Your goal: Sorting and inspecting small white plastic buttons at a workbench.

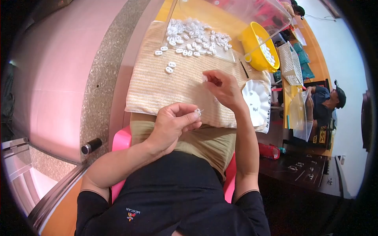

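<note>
My left hand (176, 122) is closed in a pinch over the near edge of the striped towel. Between its thumb and forefinger sits a small white plastic piece (198, 111) with a thin pale prong sticking out. My right hand (223, 87) hovers a little farther off to the right, its fingers curled together. Something small and whitish shows at its fingertips, too unclear to name. Two white oval two-hole pieces (169, 67) lie apart on the towel (146, 88), beyond my left hand. Farther away is a heap of similar white pieces (189, 32).
A clear plastic bin (228, 11) stands at the back. On the right are a yellow basket (252, 41) holding white pieces, a thin black tool (244, 69) and a white scalloped dish (252, 88) with small dark bits. Farther right, a person (323, 103) sits beside a white perforated basket (290, 65).
</note>
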Demonstrator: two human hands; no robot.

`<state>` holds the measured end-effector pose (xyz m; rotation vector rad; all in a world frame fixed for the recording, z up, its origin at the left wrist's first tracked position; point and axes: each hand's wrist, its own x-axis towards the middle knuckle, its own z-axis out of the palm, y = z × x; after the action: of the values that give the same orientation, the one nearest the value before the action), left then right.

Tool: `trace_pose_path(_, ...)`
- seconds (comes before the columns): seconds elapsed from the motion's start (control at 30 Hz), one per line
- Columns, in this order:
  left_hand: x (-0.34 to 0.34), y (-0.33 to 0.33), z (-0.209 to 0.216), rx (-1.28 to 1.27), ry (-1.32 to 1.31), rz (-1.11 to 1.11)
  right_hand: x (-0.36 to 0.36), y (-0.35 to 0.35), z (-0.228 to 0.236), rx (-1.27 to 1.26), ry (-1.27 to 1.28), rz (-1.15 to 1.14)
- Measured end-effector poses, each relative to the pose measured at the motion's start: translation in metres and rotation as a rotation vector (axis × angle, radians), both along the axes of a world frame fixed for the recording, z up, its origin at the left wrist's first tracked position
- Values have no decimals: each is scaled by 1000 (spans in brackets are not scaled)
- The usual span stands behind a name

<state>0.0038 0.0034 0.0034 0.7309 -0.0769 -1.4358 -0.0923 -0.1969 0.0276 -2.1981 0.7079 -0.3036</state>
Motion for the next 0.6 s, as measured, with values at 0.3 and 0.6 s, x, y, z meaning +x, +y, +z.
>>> trace_pose_path(0.3,2,-3,-4,-28,20,5,-42,37,-1,548,-253,25)
trace_pose_path(0.6,0,-3,-5,-15,-8,-4,-55,54,-8,651,-231,-3)
